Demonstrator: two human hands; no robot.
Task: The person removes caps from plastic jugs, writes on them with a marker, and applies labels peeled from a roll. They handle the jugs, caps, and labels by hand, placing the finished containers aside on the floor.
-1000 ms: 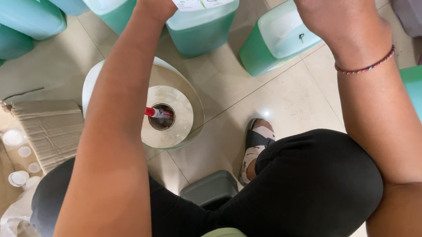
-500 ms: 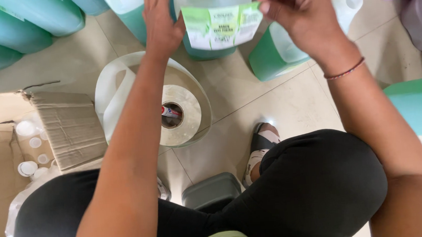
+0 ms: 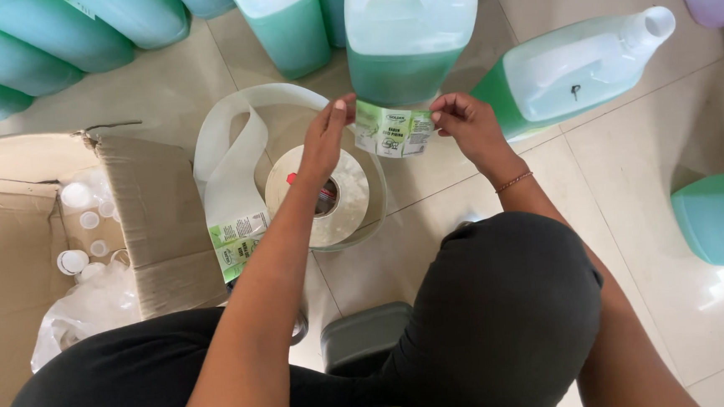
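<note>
A green and white sticker label [image 3: 393, 130] is stretched between my two hands. My left hand [image 3: 326, 139] pinches its left edge and my right hand [image 3: 466, 122] pinches its right edge. Just beyond the label stands an upright jug of green liquid [image 3: 406, 33] with no cap on it. Under my left hand lies a roll of label backing [image 3: 321, 199] with a loose white strip [image 3: 230, 165] curling off to the left; more labels [image 3: 235, 243] sit on the strip's end.
Another green jug [image 3: 576, 69] lies tipped to the right. Several more green jugs [image 3: 58, 33] line the back. An open cardboard box [image 3: 141, 217] at left holds white caps [image 3: 78, 221] in a plastic bag. A teal jug [image 3: 723, 219] stands at right.
My hands have dropped from the top of the frame toward me with the label between them. The view shifted, so the jug behind is now fully visible.
</note>
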